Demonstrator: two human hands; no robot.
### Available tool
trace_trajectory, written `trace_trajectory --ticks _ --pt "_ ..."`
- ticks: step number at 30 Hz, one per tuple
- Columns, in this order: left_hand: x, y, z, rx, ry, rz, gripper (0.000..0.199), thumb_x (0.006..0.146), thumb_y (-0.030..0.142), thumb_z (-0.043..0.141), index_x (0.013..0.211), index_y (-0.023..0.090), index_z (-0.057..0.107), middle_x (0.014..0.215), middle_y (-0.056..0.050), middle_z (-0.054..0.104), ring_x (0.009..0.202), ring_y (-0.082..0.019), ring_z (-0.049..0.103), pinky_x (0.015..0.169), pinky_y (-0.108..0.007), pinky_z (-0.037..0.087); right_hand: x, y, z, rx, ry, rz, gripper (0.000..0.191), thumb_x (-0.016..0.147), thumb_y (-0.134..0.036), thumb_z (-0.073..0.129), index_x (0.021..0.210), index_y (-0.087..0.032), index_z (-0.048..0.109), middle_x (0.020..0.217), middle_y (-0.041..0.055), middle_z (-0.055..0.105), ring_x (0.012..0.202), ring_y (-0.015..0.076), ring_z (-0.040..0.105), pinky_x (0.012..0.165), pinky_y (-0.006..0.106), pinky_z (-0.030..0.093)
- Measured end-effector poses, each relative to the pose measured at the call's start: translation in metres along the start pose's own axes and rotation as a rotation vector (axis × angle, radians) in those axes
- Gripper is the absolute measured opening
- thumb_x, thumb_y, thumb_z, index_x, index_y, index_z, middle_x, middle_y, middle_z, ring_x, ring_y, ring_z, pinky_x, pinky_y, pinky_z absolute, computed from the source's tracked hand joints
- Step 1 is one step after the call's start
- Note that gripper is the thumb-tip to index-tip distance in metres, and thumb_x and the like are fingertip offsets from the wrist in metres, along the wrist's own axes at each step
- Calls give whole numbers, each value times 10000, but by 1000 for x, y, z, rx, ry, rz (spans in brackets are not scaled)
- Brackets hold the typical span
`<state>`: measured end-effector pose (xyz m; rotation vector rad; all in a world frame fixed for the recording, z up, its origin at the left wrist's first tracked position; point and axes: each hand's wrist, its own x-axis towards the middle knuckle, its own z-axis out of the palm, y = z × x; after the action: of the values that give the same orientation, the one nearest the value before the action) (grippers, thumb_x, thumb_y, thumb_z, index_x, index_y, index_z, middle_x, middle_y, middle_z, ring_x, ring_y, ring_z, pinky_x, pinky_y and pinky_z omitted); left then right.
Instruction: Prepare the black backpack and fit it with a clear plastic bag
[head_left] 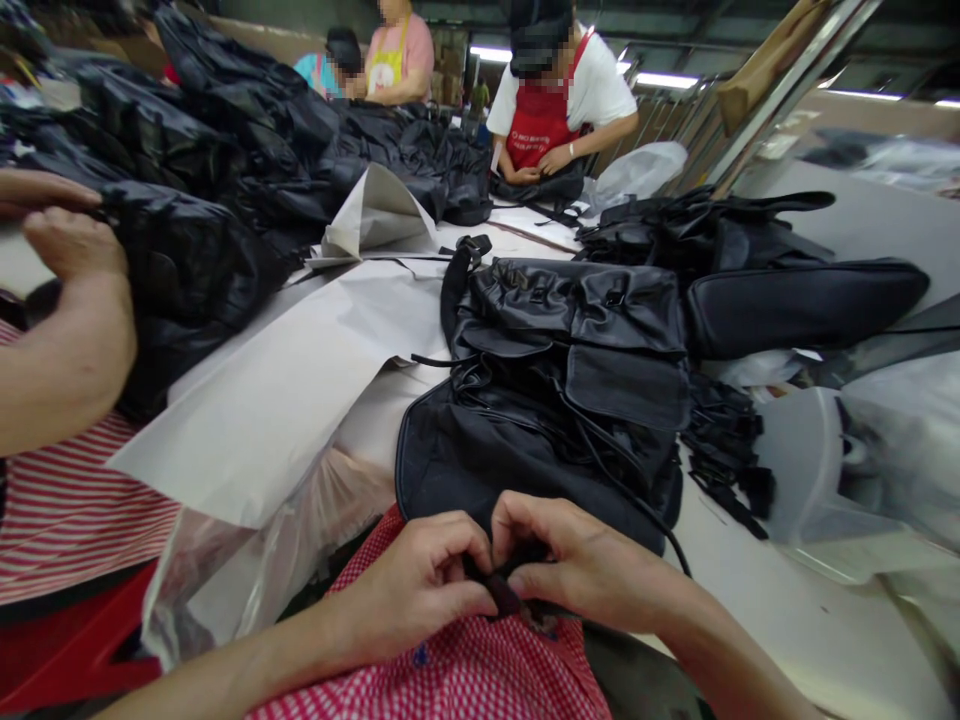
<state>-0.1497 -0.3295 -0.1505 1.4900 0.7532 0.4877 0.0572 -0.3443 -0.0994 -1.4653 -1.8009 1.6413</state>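
Close to my body, my left hand (446,568) and my right hand (559,548) meet with fingertips almost touching. Both are closed in a pinch on a small dark strip (504,594), strap-like; my fingers hide most of it, so its exact kind is unclear. Just beyond my knuckles lies a black backpack (630,385) on its back, with two front pockets, flaps and small buckles. Its flap (450,465) spreads toward me at the table edge. A thin black cord (626,470) runs across the bag and down past my right wrist.
White paper sheets (285,375) cover the table to the left, above a clear plastic bag (225,570). Black bags (247,130) pile up behind. Black straps (724,440) and a translucent bin (806,480) stand right. A co-worker's arm (75,330) is at left; another person (562,110) works opposite.
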Motion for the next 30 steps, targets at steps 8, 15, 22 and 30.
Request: trace_trajectory --ticks 8,15,22,30 --pt "11 -9 10 -330 -221 -184 210 773 155 577 943 193 460 652 65 617 383 -52 496 367 -131 323 -7 10 14 91 189 -77 114 759 -104 538 784 -214 547 771 -40 611 631 105 558 574 217 438" --pt "32 -20 40 -468 -156 -109 219 778 235 599 936 173 460 807 -31 694 474 -105 637 434 -178 491 -38 34 23 -155 800 -218 283 936 -234 463 1113 -290 677 1324 58 562 1249 213 523 1062 343 426" --pt "49 -24 62 -301 -60 82 101 855 221 578 918 170 518 729 -1 669 589 -140 682 545 -213 537 -52 53 56 83 974 -190 177 903 -380 603 958 -316 759 1021 55 679 864 189 668 773 265 569" --pt "51 -18 61 -395 -65 68 241 848 301 662 994 151 544 791 -28 683 586 -99 620 528 -174 470 -32 54 86 533 1216 -229 239 804 -504 725 896 -284 738 1073 51 674 552 111 603 531 272 555"
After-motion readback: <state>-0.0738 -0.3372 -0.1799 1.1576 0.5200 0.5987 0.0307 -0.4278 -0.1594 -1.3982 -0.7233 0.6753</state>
